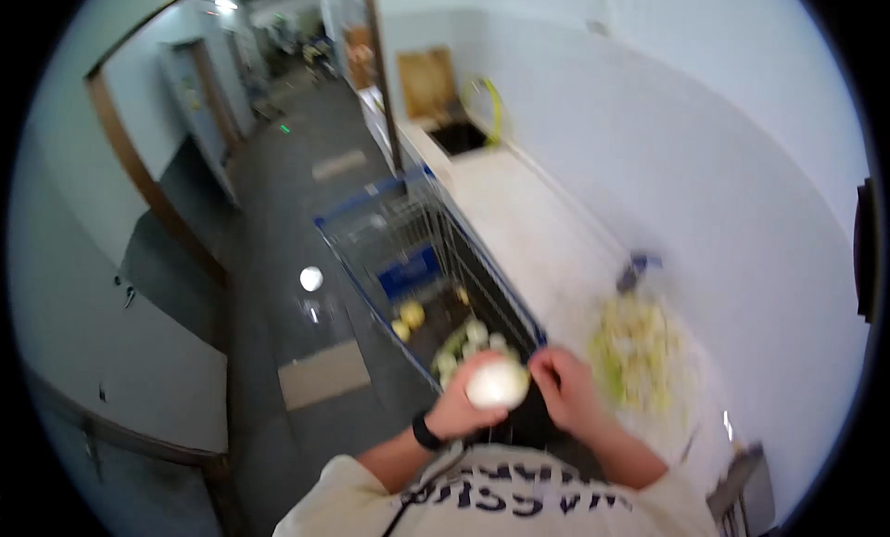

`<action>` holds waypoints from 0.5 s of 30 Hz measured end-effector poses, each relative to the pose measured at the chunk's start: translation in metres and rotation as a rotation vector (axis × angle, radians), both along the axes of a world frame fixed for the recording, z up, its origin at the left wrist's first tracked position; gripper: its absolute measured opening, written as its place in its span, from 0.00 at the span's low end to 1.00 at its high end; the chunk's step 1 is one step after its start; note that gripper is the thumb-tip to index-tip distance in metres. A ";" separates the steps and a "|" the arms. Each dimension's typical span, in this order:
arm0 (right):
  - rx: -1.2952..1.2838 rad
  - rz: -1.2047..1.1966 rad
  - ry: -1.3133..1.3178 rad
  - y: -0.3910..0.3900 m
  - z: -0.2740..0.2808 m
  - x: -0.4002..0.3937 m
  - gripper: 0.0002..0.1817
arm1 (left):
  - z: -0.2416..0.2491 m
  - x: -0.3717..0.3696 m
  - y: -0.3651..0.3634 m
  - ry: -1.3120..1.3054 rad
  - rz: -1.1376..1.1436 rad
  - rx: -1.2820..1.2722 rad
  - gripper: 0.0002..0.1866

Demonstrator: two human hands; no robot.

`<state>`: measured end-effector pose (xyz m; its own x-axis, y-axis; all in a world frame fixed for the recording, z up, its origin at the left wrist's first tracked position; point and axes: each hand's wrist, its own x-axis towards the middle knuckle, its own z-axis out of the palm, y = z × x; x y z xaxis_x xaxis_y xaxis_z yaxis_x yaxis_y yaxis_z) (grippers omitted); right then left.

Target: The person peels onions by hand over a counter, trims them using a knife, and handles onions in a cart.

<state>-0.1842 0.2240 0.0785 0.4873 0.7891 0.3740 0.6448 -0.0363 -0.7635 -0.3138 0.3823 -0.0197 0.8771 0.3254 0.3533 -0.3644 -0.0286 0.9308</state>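
Head view is showing me a long pale counter (519, 217) running along a white wall (705, 148) on my right, with a dark sink (457, 136) set into its far end and a brown board (427, 81) leaning behind it. A blue-framed wire cart (408, 250) is standing just beside the counter's edge, over a dark grey floor (287, 222) that is stretching back into a dim corridor. I am cupping a pale round vegetable (498, 383) in my left hand (464, 403), fingers curled around it, holding it above the near end of the cart. My right hand (565, 389) is sitting just beside it, fingers bent inward (whether they are pinching anything I cannot tell, the blur is too heavy). Yellow-green scraps (635, 352) are lying in a heap on the counter near my right hand, and similar pieces (436, 333) are lying inside the cart. Something grey at the lower right edge is being cut off by the frame.
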 end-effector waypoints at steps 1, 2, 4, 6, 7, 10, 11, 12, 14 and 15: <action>0.025 0.012 -0.029 0.000 0.004 0.001 0.03 | 0.007 0.000 -0.004 0.003 -0.027 -0.122 0.45; 0.057 0.022 -0.065 -0.002 0.003 0.002 0.03 | 0.016 0.000 -0.008 0.039 -0.076 -0.260 0.44; 0.044 -0.120 -0.133 -0.009 -0.004 0.014 0.04 | 0.017 0.011 -0.014 -0.034 -0.112 -0.424 0.47; 0.069 -0.231 0.078 -0.026 -0.014 0.029 0.05 | 0.029 0.013 -0.017 -0.026 -0.085 -0.458 0.50; 0.127 -0.273 0.106 -0.036 -0.018 0.037 0.06 | 0.029 0.016 -0.016 -0.037 -0.112 -0.512 0.50; 0.065 -0.570 0.072 -0.085 -0.023 0.074 0.06 | 0.025 0.031 -0.017 0.002 -0.083 -0.534 0.52; 0.162 -0.646 0.070 -0.108 -0.039 0.099 0.06 | 0.024 0.034 -0.017 0.025 -0.098 -0.554 0.52; 0.132 -0.737 0.142 -0.141 -0.056 0.126 0.07 | 0.023 0.038 -0.017 0.036 -0.106 -0.547 0.52; 0.099 -0.886 0.030 -0.215 -0.106 0.177 0.19 | 0.021 0.044 -0.020 0.065 -0.121 -0.535 0.52; -0.371 -1.073 -0.538 -0.254 -0.138 0.187 0.31 | 0.020 0.047 -0.022 0.057 -0.125 -0.540 0.51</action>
<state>0.0028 -0.0299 -0.0593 0.8024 0.1905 0.5655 0.3839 -0.8903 -0.2448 -0.2671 0.3604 0.0003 0.9336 0.3392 0.1159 -0.2828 0.4982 0.8197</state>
